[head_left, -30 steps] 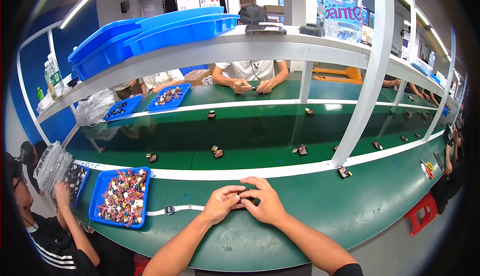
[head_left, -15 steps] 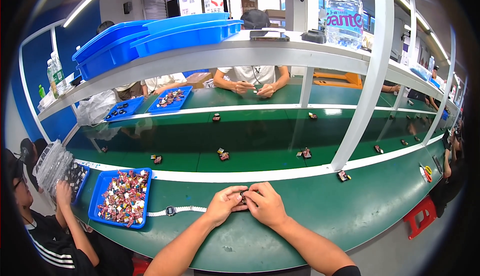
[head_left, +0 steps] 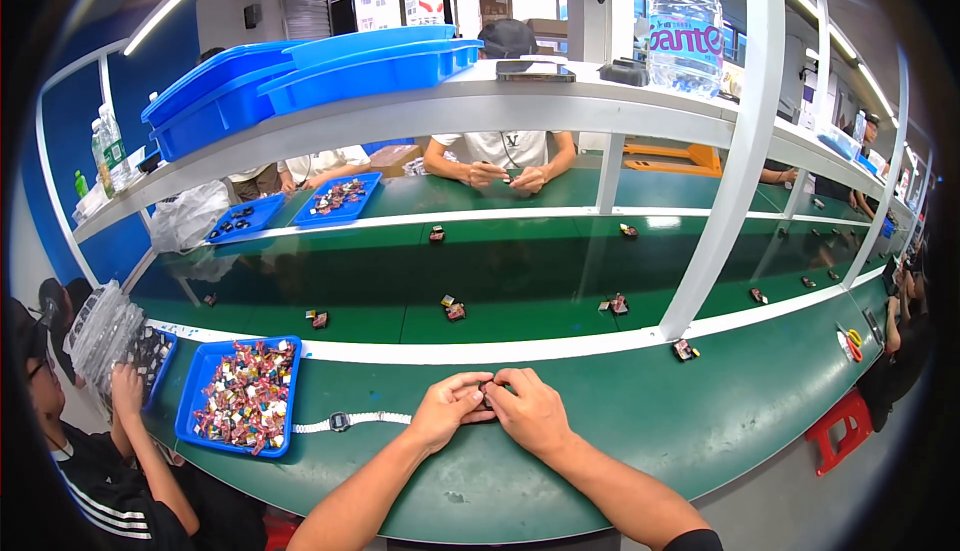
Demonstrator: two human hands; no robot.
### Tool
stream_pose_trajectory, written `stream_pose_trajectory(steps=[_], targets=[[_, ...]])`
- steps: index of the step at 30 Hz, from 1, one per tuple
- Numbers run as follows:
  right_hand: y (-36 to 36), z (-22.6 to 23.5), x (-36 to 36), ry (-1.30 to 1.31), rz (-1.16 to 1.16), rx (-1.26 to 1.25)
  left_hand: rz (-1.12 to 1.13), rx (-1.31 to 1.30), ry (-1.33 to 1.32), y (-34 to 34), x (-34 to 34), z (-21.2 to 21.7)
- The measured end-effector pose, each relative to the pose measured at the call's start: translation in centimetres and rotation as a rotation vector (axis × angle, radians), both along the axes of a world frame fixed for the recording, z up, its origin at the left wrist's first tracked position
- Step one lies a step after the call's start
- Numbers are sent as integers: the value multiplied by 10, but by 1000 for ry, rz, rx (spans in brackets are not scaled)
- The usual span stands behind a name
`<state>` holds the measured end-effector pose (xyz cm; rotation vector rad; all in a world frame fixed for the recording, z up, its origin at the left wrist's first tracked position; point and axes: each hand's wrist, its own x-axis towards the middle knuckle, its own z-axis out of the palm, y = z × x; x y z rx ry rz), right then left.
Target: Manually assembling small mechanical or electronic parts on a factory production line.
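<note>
Above the near green tabletop, my left hand (head_left: 450,412) and my right hand (head_left: 527,409) meet, fingers closed on one small dark piece (head_left: 487,397). Most of that piece is covered by my fingers, so its kind does not show. Left of my left hand lies a wristwatch (head_left: 340,421) with a pale link band and a dark squarish face; the band's end reaches close to my wrist. Farther left sits a blue tray (head_left: 295,396) heaped with small red, white and yellow wrapped parts (head_left: 245,396).
Beyond a white rail (head_left: 420,352) runs a green conveyor belt (head_left: 530,296) carrying small clusters of parts. A white post (head_left: 720,181) rises ahead right, with a small part (head_left: 684,350) at its foot. Scissors (head_left: 851,344) lie far right. Co-workers sit across and at left.
Clusters on the conveyor belt have shifted slightly to the right. My hands stay nearly in place, still on the small dark piece, with a slight change in the fingers.
</note>
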<state>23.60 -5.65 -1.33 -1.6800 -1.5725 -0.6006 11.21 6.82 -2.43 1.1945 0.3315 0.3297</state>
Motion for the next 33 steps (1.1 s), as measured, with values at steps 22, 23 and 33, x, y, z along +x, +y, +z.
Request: stream_pose_trajectory(steps=[22,23,33], targets=[[46,-26,142,349,-338,-241,14,27,-10,5,-1,-2],[45,-26,144,247,-339,-64,20,25,6,5,-2,0],[-5,-37,224,355,-1002,-179,-4,82,30,8,0,1]])
